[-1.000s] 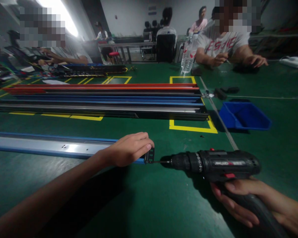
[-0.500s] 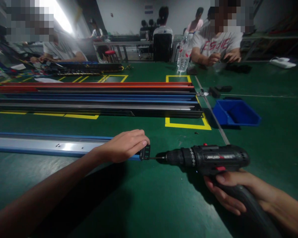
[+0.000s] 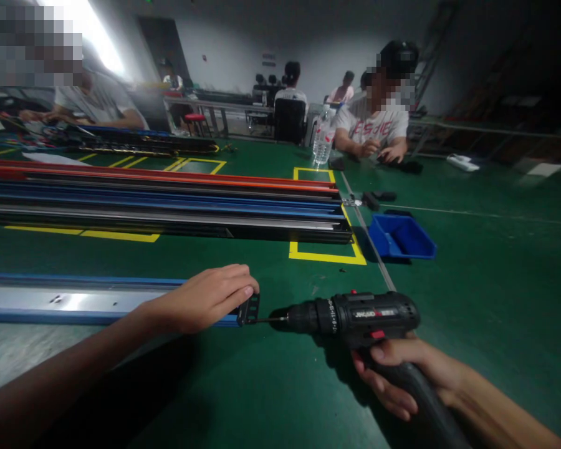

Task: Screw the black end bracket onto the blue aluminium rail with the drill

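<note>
While our left hand clasps the black bracket at the blue rail, our right hand grips the drill; we'd best hold its bit square.

A light strip glares in dim surroundings.
</note>
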Tool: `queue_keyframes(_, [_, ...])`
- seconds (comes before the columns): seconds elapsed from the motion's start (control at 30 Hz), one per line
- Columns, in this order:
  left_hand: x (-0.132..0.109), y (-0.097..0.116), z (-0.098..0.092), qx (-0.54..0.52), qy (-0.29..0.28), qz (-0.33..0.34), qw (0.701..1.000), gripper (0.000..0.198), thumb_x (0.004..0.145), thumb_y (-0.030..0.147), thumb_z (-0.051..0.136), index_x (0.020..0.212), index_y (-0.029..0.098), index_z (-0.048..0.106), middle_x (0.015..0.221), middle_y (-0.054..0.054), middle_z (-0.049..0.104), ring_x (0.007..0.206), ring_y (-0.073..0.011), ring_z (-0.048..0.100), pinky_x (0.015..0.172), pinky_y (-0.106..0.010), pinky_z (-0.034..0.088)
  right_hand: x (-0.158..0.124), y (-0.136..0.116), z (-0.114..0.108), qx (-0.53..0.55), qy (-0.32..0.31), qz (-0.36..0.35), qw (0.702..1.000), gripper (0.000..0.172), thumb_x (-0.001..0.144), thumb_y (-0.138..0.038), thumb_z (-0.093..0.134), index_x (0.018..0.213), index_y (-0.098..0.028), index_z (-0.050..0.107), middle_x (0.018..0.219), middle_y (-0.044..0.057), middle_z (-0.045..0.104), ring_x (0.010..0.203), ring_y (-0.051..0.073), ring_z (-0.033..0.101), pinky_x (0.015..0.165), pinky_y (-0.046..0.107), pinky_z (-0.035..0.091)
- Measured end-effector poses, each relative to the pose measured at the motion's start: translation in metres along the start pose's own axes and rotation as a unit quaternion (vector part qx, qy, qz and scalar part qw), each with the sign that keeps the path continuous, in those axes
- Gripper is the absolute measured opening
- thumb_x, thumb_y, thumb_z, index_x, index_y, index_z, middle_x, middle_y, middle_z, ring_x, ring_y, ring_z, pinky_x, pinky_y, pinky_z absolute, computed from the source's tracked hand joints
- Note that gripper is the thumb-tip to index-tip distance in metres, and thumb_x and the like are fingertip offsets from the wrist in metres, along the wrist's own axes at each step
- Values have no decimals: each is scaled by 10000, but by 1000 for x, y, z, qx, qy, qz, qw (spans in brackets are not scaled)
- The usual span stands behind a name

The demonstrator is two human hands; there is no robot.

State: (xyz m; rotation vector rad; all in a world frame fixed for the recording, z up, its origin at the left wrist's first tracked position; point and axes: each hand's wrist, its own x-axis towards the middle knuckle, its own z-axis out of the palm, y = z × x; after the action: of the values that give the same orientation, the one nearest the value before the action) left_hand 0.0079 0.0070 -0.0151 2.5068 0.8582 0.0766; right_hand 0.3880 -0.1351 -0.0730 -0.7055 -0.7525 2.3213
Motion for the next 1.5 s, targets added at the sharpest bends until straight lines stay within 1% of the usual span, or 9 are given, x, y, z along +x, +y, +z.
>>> queue_keyframes(0.27, [-1, 0, -1, -4, 11, 0, 1000, 468, 1150, 471, 323, 1185, 229, 722, 1072, -60, 655, 959, -209, 621, 850, -339, 451, 0, -2, -1, -11, -1, 3, 1000, 324, 903, -342, 745, 1063, -66, 794, 807, 37, 720, 420, 33, 512, 480, 177, 525])
queue_keyframes(0.47, [-1, 2, -1, -4, 6, -6, 1000, 460, 1146, 469, 330, 1183, 231, 722, 1091, -67, 651, 988, -221, 619, 881, -358, 449, -1, -3, -1, -25, 14, 10, 1000, 352, 917, -390, 761, 1071, -75, 790, 820, 42, 724, 433, 34, 521, 493, 181, 531])
queue_keyframes(0.63, [-2, 3, -1, -10, -2, -13, 1000, 484, 1148, 495, 300, 1183, 235, 707, 1099, -68, 641, 1008, -231, 618, 908, -374, 444, 2, 2, -7, -15, 3, -3, 1000, 354, 905, -381, 739, 1070, -74, 800, 814, 49, 732, 425, 34, 524, 468, 171, 532])
queue_keyframes(0.83, [-1, 4, -1, -20, 1, -14, 1000, 484, 1150, 493, 294, 1168, 240, 706, 1093, -64, 646, 1013, -233, 621, 911, -367, 441, 5, 4, -10, -28, 17, -1, 999, 370, 879, -422, 757, 1018, -82, 801, 778, 46, 733, 410, 42, 528, 447, 173, 523])
queue_keyframes(1.0, [-2, 5, -1, -22, -1, -13, 1000, 481, 1146, 496, 298, 1163, 240, 705, 1094, -65, 646, 1015, -239, 625, 909, -370, 441, 5, 6, -11, -15, 16, -5, 1000, 388, 845, -422, 745, 1010, -78, 814, 771, 57, 748, 378, 42, 516, 425, 174, 519])
queue_keyframes(1.17, [-3, 3, 0, -20, -1, -17, 1000, 477, 1144, 492, 301, 1167, 237, 704, 1095, -66, 645, 1008, -235, 626, 907, -370, 441, 3, 4, -9, -8, 21, 11, 1000, 400, 862, -435, 743, 1038, -82, 812, 797, 54, 752, 393, 39, 513, 447, 173, 521])
queue_keyframes(1.37, [-2, 0, -1, -11, 8, -3, 1000, 451, 1142, 481, 341, 1178, 240, 721, 1105, -65, 659, 1000, -226, 630, 888, -352, 449, 1, 1, -5, 0, 6, 1, 1000, 346, 895, -353, 734, 1075, -70, 815, 831, 73, 762, 410, 31, 514, 467, 169, 521])
queue_keyframes(1.5, [-1, -1, -1, 2, 9, 7, 1000, 446, 1148, 457, 340, 1187, 236, 725, 1103, -63, 665, 999, -217, 632, 888, -344, 452, -1, 1, -5, -4, 5, 1, 1000, 346, 918, -373, 743, 1072, -70, 806, 847, 81, 758, 422, 33, 525, 476, 173, 527])
